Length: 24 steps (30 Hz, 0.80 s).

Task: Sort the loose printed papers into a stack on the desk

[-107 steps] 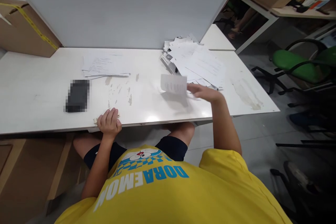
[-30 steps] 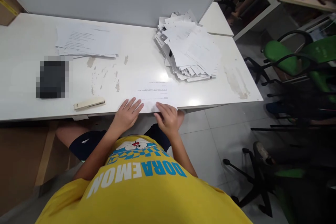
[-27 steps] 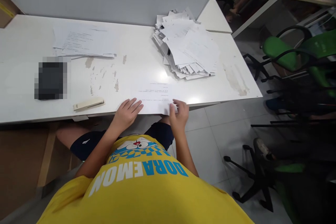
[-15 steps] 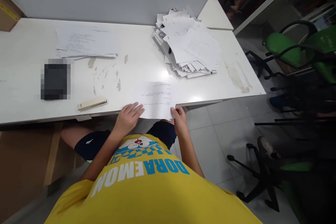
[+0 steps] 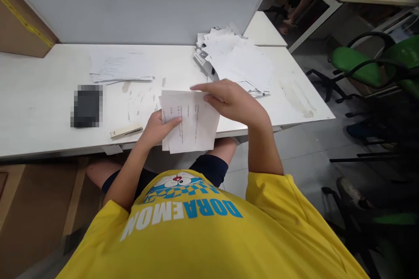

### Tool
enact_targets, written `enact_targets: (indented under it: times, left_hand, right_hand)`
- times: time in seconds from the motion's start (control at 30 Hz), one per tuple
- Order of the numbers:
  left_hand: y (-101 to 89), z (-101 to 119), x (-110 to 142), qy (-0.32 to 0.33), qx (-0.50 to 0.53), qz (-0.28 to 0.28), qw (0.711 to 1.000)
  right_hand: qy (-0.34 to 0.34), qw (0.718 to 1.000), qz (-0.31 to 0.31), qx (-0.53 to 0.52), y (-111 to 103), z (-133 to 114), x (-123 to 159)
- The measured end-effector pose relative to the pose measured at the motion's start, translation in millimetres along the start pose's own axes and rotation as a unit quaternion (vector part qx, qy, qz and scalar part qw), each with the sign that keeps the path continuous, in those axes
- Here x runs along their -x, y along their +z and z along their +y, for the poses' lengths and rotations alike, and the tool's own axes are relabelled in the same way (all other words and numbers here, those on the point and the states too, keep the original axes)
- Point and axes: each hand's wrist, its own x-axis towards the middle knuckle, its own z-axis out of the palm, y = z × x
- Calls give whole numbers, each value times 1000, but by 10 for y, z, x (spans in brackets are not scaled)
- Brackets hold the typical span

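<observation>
My left hand [image 5: 157,130] is closed on the left side of a few printed sheets of paper [image 5: 204,128], thumb lying across the top face. The sheets are held up over the desk's front edge, with their lines of text running up and down. A second layer sticks out at their left side. At the upper right corner of the sheets is my right hand [image 5: 229,98], its index finger stretched along the top edge and its thumb apart from it, over the paper. Its other fingers are mostly hidden.
On the white desk [image 5: 49,139] lie a cream stapler [image 5: 127,131], a flat stack of printed papers [image 5: 121,65], a blurred-out dark object [image 5: 87,107] and a large messy paper pile [image 5: 235,56]. A grey partition [image 5: 147,4] stands behind; green chairs [image 5: 356,59] are at right.
The paper has been lifted and turned, so its text now runs up and down. My left hand has taken its left side, and my right hand has moved up to the top right corner.
</observation>
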Motion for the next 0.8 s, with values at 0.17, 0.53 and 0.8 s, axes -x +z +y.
enact_targets:
  times: [0.17, 0.53, 0.8]
  left_hand:
    - [129, -10, -15, -16, 267, 248, 931]
    - [653, 101, 1, -87, 436, 379, 812]
    - [550, -235, 27, -42, 338, 348, 874]
  right_hand:
    - [100, 963, 206, -142, 375, 65, 280]
    - [204, 791, 265, -513, 1588, 182, 633]
    - [241, 847, 346, -323, 1509, 493, 610]
